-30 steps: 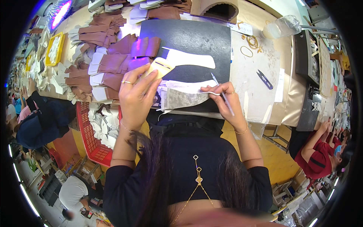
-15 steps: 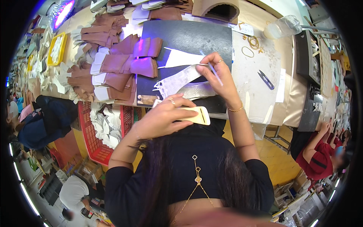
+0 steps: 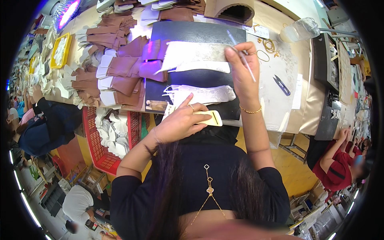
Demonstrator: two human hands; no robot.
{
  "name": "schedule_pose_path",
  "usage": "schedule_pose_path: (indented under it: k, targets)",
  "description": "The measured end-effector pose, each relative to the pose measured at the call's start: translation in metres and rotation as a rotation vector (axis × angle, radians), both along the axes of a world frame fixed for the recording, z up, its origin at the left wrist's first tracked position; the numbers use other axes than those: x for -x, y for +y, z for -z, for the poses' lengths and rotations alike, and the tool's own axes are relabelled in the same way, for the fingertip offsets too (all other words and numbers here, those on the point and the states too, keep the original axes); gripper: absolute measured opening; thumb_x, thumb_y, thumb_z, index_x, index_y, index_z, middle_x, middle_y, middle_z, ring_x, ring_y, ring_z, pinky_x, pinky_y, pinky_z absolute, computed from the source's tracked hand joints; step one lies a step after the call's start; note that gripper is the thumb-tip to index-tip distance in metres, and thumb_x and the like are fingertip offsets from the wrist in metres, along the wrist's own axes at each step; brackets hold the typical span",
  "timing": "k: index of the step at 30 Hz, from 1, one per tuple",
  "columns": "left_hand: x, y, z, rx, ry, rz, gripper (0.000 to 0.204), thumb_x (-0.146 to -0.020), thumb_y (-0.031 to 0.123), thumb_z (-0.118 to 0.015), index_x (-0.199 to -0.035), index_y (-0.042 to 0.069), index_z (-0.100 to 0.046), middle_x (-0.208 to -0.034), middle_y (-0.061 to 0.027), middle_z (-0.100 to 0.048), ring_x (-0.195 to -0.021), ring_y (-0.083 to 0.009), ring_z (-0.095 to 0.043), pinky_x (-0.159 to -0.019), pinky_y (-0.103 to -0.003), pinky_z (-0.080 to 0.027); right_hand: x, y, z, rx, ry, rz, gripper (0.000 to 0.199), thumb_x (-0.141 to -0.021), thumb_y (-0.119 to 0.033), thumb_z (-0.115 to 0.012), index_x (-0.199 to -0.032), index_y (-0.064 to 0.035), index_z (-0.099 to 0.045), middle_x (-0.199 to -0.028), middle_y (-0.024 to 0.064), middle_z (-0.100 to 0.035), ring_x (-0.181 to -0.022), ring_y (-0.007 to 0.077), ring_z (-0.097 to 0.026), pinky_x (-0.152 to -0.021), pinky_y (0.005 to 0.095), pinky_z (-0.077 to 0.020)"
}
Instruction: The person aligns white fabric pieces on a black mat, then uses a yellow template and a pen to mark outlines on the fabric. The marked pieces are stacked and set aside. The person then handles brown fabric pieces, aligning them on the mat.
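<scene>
My right hand [image 3: 246, 74] pinches the end of a whitish, smudged cut piece [image 3: 196, 52] between thumb and fingers. A slim pale pen [image 3: 249, 66] is held in the same hand, slanting across the fingers. The piece hangs over another white cut piece [image 3: 208, 67] on the black board [image 3: 188, 32]. Nearer to me, my left hand [image 3: 182, 124] is closed on a pale yellow flat piece [image 3: 214, 118] with rounded corners and a dark slot. Just beyond its fingers lie more whitish pieces [image 3: 216, 94] with ragged left ends.
Stacks of brown pieces [image 3: 120, 66] stand left of the board. A red basket [image 3: 94, 136] of white scraps sits below the table edge. At right lie thread snips [image 3: 282, 85], yellow rings [image 3: 269, 46] and a clear bottle [image 3: 300, 29]. Other people sit on both sides.
My right hand has moved away from me, carrying the whitish piece and pen from beside my left hand to above the farther white piece. My left hand stays nearly where it was.
</scene>
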State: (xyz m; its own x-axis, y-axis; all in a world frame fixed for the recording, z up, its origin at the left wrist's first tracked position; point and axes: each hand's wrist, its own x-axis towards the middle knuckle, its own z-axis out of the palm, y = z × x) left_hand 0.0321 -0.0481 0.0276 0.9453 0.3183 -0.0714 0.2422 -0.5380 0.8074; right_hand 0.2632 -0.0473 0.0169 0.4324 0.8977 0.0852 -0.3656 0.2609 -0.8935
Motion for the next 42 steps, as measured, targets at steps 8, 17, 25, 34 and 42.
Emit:
schedule_pose_path:
  k: [8, 17, 25, 34, 42]
  targets:
    - [-0.002, 0.000, -0.010, -0.128, -0.006, -0.136, 0.028, -0.087, 0.016, -0.074, -0.114, 0.011, -0.073, -0.117, -0.0088, -0.065, -0.109, -0.0277, -0.063, -0.110, -0.046, -0.040, -0.010, -0.028, 0.036, 0.558, -1.363, 0.341, 0.038, -0.083, -0.027, -0.081, -0.114, -0.0128, -0.065, -0.116, 0.0053, -0.067, -0.113, 0.0281, -0.054, -0.099, 0.0458, -0.0319]
    - [-0.015, 0.013, -0.017, 0.069, -0.112, -0.220, 0.030, -0.084, 0.016, -0.080, -0.112, 0.006, -0.075, -0.113, -0.0096, -0.067, -0.100, -0.0258, -0.066, -0.083, -0.036, -0.054, -0.030, -0.067, 0.010, 0.354, -1.025, 0.294, 0.026, -0.093, -0.012, -0.070, -0.116, -0.0035, -0.065, -0.123, 0.0155, -0.067, -0.113, 0.0327, -0.062, -0.099, 0.0398, -0.0474]
    - [-0.037, 0.016, 0.009, -0.326, -0.091, -0.288, 0.024, -0.081, 0.013, -0.080, -0.104, 0.007, -0.076, -0.114, -0.0082, -0.068, -0.106, -0.0282, -0.061, -0.091, -0.040, -0.050, -0.013, -0.087, 0.017, 0.367, -0.817, 0.158, 0.016, -0.099, -0.007, -0.062, -0.113, -0.0003, -0.066, -0.111, 0.0148, -0.070, -0.097, 0.0257, -0.070, -0.087, 0.0328, -0.0529]
    - [-0.044, 0.012, 0.017, -0.419, -0.113, -0.259, 0.023, -0.081, 0.013, -0.080, -0.103, 0.007, -0.076, -0.114, -0.0069, -0.069, -0.104, -0.0274, -0.062, -0.089, -0.039, -0.050, -0.011, -0.097, 0.002, 0.391, -0.761, 0.119, 0.024, -0.105, -0.012, -0.055, -0.121, 0.0003, -0.067, -0.111, 0.0131, -0.070, -0.100, 0.0200, -0.070, -0.090, 0.0306, -0.0524]
    - [-0.044, 0.012, 0.020, -0.467, -0.117, -0.247, 0.023, -0.080, 0.013, -0.080, -0.102, 0.008, -0.076, -0.114, -0.0064, -0.069, -0.102, -0.0267, -0.062, -0.086, -0.040, -0.049, -0.010, -0.100, -0.004, 0.340, -0.723, 0.050, 0.024, -0.105, -0.016, -0.056, -0.116, -0.0002, -0.070, -0.100, 0.0100, -0.073, -0.094, 0.0169, -0.069, -0.083, 0.0306, -0.0522]
